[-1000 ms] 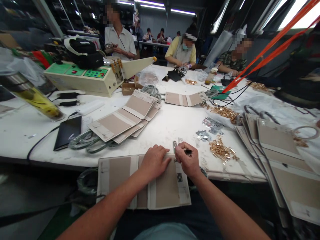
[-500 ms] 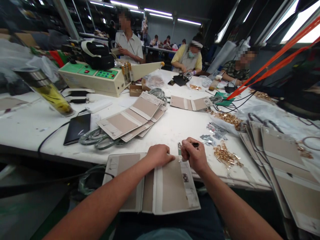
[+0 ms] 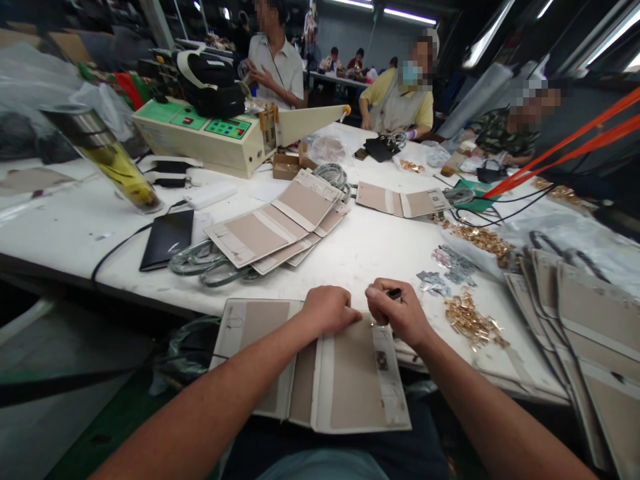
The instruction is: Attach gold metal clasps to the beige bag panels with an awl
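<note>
A beige folding panel with pale borders lies open across my lap, against the table's front edge. My left hand is closed at its upper edge, with the fingers curled and the thumb side pressed on the board. Just right of it, my right hand is a fist around a small tool with a dark rounded end; the rest of that tool is hidden. The fist is at the panel's upper right corner, above a pale strip that bears a small metal fitting.
Gold metal pieces and flat silver pieces lie in heaps to the right. More panels are stacked at left and right. A bottle and a cream machine stand behind. Co-workers sit across the table.
The view has turned slightly, so the table's things appear farther right. Both hands stay at the panel's upper edge. The small metal and green piece beside my right fist no longer shows.
</note>
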A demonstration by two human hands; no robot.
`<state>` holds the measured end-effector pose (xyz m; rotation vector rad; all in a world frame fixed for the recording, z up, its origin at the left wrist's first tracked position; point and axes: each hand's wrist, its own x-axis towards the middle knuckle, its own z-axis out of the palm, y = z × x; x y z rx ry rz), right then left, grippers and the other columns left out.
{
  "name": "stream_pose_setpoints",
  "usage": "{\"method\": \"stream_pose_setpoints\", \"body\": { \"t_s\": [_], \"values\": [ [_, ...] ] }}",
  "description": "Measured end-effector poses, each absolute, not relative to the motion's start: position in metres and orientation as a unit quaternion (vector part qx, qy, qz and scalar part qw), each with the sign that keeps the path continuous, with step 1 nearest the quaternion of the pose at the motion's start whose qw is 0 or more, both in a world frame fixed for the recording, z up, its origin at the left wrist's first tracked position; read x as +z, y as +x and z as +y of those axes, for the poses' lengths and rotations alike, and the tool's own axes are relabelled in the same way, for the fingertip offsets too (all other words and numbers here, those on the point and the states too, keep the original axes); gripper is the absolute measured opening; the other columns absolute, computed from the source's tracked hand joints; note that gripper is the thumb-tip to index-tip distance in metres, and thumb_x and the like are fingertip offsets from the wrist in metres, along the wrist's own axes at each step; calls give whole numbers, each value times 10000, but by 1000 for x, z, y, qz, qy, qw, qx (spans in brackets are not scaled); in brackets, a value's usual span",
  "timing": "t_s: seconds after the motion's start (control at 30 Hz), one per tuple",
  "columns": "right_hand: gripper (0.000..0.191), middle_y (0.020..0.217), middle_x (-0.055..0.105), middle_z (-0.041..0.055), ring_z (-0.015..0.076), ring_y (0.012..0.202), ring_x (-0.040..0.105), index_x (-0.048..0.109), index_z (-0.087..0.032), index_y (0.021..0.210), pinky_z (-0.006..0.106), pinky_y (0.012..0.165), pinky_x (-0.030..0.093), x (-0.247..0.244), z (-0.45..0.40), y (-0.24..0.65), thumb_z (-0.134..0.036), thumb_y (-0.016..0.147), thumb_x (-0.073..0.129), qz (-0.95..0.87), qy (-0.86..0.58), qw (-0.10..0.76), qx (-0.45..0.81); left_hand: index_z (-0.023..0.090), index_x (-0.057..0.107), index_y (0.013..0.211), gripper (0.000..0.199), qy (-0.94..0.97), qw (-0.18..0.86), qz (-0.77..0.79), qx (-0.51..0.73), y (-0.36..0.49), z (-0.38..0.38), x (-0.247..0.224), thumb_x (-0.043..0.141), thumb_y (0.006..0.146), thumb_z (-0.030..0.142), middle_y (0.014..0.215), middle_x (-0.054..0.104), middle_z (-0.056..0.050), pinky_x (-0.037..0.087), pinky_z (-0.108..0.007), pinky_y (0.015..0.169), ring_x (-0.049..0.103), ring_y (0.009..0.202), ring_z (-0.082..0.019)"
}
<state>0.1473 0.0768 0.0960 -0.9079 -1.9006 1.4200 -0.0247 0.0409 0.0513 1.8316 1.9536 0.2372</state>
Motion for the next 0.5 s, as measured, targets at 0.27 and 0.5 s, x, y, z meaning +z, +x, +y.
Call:
{"method": "stream_pose_setpoints", "body": {
  "t_s": [0.27, 0.5],
  "values": [
    [456, 541, 484, -11, 126, 503, 410, 509, -212, 613, 286, 481, 324, 81, 70, 151, -482, 935, 685, -672, -321, 404, 530, 299, 792, 870, 351, 661, 222, 711, 89, -24, 40, 55, 678, 817, 626, 940, 793, -38, 484, -345, 726, 730, 943, -290],
    [434, 535, 412, -35, 115, 455, 384, 460, -226, 644, 274, 436, 285, 76, 71, 158, -446, 926, 706, -562, -296, 501, 588, 302, 783, 869, 339, 652, 222, 719, 92, -23, 41, 54, 695, 809, 623, 937, 789, -27, 472, -340, 723, 722, 934, -278]
  ]
}}
